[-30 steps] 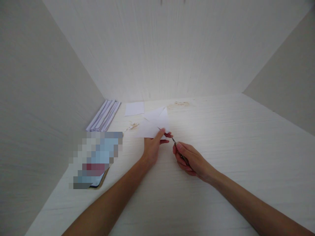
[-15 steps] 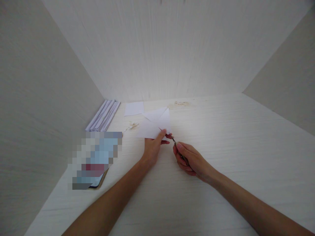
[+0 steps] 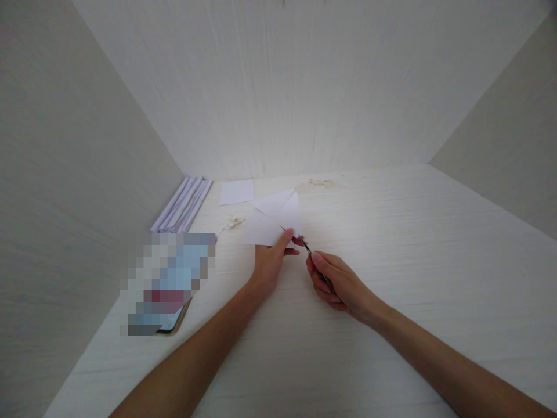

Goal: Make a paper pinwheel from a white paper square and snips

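My left hand [image 3: 270, 261] pinches the near edge of a white sheet of paper [image 3: 272, 220], which is creased and lifted a little off the white table [image 3: 391, 261]. My right hand [image 3: 337, 281] is closed around a pair of small scissors [image 3: 307, 248]. Their thin metal blades point up and left into the paper's near edge, right beside my left thumb. The two hands are almost touching at the middle of the table.
A small white square of paper [image 3: 237, 191] lies flat at the back. A stack of folded white paper strips [image 3: 183, 204] leans along the left wall. A blurred-out phone [image 3: 167, 284] lies at the left. White walls close in the table on three sides.
The paper has turned slightly and shifted a little to the right in my left hand. The scissor blades have crept further into its near edge. Both hands have stayed in place.
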Motion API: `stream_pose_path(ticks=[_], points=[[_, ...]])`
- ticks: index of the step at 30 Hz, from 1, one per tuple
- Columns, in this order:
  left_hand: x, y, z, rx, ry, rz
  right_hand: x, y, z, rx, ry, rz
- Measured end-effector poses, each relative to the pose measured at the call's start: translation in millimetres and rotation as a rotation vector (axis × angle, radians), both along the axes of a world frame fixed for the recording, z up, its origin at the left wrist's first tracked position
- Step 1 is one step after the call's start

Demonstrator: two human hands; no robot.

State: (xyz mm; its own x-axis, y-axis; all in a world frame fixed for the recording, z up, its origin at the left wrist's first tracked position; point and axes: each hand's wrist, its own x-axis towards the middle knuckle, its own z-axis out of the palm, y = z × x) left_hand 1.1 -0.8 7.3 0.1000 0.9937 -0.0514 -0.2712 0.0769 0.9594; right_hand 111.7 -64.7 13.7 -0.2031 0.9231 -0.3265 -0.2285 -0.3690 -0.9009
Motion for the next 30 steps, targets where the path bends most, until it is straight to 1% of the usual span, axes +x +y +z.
stream_pose_path(ticks=[9, 15, 17, 19, 21, 23, 26, 28, 30], points=[[0, 0, -1.6, -0.001, -0.026, 0.0, -1, 1, -0.2, 0.015, 0.001, -0.01], [-1, 1, -0.7, -0.02, -0.031, 0.017, -1, 0, -0.2, 0.013, -0.015, 0.022], [-1, 2, 0.3, -0.034, -0.058, 0.05, -2, 0, -0.6, 0.032, -0.03, 0.02], [-1, 2, 0.9, -0.032, -0.065, 0.063, -3, 0, -0.9, 0.091, -0.034, -0.031], [0, 1, 0.7, -0.016, -0.04, 0.022, -3, 1, -1.3, 0.173, -0.027, -0.122], [1, -1, 0.1, -0.01, 0.007, -0.051, -2, 3, -2.2, 0.232, -0.048, -0.216], [1, -5, 0.5, 0.0, 0.078, -0.168, 2, 7, -5.5, 0.266, -0.115, -0.332], [1, -8, 1.9, 0.024, 0.114, -0.227, 4, 9, -8.5, 0.27, -0.135, -0.366], [1, -9, 3.3, 0.044, 0.129, -0.255, 5, 10, -11.1, 0.273, -0.149, -0.37]])
